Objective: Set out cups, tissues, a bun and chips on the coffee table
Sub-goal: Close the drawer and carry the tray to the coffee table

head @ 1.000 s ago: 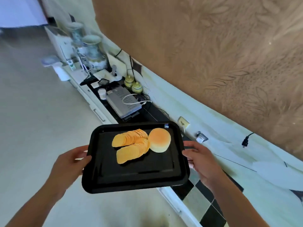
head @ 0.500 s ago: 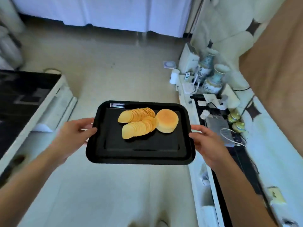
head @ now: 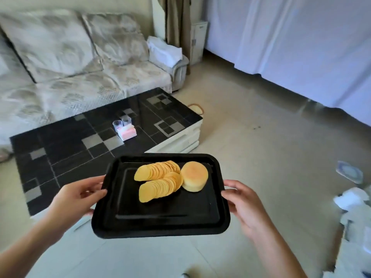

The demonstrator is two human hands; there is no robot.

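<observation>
Head view is showing you gripping the tray with left hand and right hand, bun and chips waiting at lower centre, while cups and tissues are already standing on the coffee table at centre left.

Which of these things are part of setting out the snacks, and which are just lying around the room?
Part of the job: tray, chips, bun, two cups, tissues, coffee table.
Lying about: sofa, folded cloth on its arm, curtains.
</observation>
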